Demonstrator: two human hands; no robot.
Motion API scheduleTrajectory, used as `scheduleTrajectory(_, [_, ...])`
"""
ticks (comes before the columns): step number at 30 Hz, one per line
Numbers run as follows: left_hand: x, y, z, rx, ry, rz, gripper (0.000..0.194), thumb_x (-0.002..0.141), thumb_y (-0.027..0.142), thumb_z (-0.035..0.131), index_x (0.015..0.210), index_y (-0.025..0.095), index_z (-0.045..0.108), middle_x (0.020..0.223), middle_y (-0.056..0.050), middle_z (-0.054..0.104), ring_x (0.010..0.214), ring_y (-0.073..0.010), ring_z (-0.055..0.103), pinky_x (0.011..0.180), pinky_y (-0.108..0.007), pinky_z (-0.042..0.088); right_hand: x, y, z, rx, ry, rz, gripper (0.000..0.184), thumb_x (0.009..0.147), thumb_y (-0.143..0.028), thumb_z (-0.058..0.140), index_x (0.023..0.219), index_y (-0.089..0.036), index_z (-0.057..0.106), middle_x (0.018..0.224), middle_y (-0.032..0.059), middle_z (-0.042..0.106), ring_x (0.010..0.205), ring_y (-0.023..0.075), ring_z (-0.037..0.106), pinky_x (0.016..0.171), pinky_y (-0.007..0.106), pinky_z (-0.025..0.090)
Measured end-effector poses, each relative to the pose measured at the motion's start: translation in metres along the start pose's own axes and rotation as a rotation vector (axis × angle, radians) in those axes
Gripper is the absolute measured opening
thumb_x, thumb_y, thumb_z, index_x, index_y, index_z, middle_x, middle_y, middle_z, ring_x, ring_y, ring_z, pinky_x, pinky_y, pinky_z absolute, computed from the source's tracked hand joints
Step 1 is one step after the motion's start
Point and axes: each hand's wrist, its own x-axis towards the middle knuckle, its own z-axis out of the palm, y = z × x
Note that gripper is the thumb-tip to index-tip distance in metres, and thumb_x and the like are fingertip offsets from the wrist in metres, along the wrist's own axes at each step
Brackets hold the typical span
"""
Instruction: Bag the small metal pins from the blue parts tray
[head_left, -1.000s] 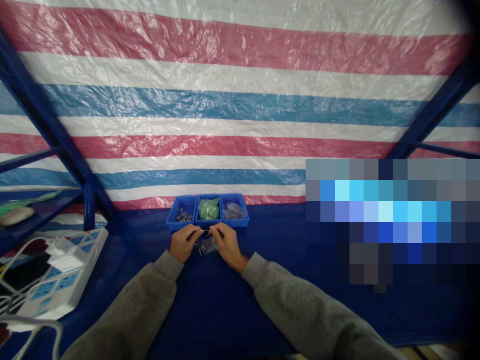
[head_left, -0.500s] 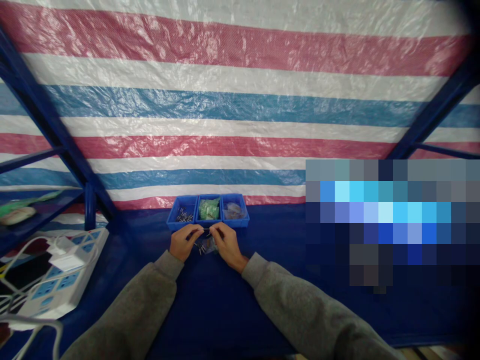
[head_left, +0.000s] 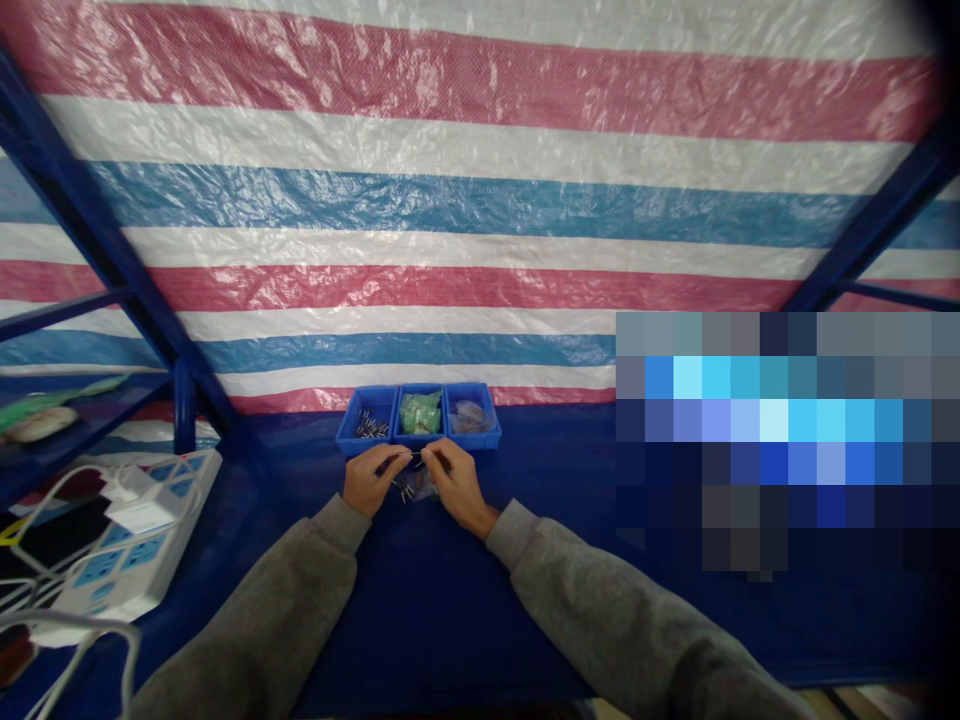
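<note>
Between my two hands is a thin, short metal rod point(head_left: 417, 454), its kind too small to make out. My left hand point(head_left: 369, 480) pinches its left end between thumb and fingertips. The other end sits in the pinch of my right hand point(head_left: 459, 484). Below the fingertips, a small clear plastic bag point(head_left: 424, 487) and several small metal pieces point(head_left: 405, 488) lie on the blue table point(head_left: 442, 610). Just beyond my hands stand three blue bins: the left bin point(head_left: 344, 430) holds loose metal pieces, the middle one a green packet point(head_left: 420, 412), the right one clear bags point(head_left: 470, 416).
A white power strip point(head_left: 142, 570) with plugs and loose cables lies along the left side. Blue frame posts point(head_left: 112, 240) rise at both sides, before a striped plastic sheet point(head_left: 480, 220). A pixelated patch covers the right side.
My hands have come slightly closer together, and less of the thin rod shows between the fingertips. The camera view has shifted a little; the bins stay in place.
</note>
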Motion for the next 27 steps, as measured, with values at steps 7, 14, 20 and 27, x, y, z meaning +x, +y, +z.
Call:
scheduleTrajectory(7, [0.001,0.000,0.000,0.033,0.034,0.020,0.020,0.084,0.030,0.052,0.079,0.018,0.066,0.074,-0.002,0.068,0.068,-0.0134,0.063,0.068,-0.024,0.049,0.001,0.002,0.003,0.028,0.007,0.014,0.026,0.088,-0.037,0.044,0.081,-0.017,0.060,0.071,0.0009,0.056,0.062,0.0120,0.050,0.059,0.022,0.040])
scheduleTrajectory(14, [0.001,-0.003,0.000,0.064,0.048,-0.022,0.024,0.085,0.033,0.050,0.076,0.018,0.066,0.064,0.000,0.067,0.058,-0.0114,0.061,0.061,-0.021,0.048,0.001,0.004,0.005,0.062,0.015,0.021,0.025,0.087,-0.036,0.046,0.083,-0.017,0.060,0.072,0.0012,0.059,0.063,0.0124,0.052,0.059,0.022,0.041])
scheduleTrajectory(20, [0.000,0.000,0.000,0.011,0.087,0.025,0.015,0.080,0.031,0.059,0.082,0.019,0.068,0.078,-0.002,0.070,0.070,-0.0145,0.064,0.071,-0.026,0.051,0.000,0.006,0.004,0.027,0.024,0.049,0.026,0.089,-0.036,0.043,0.080,-0.017,0.059,0.069,0.0009,0.057,0.063,0.0126,0.052,0.056,0.022,0.040])
scheduleTrajectory(27, [-0.001,0.007,-0.003,-0.048,0.114,0.009,0.017,0.083,0.027,0.055,0.092,0.018,0.067,0.096,-0.007,0.068,0.088,-0.0177,0.063,0.071,-0.027,0.052,-0.001,0.005,0.005,0.010,0.018,0.020,0.028,0.089,-0.036,0.042,0.083,-0.018,0.062,0.074,0.0024,0.060,0.066,0.0137,0.055,0.059,0.022,0.041])
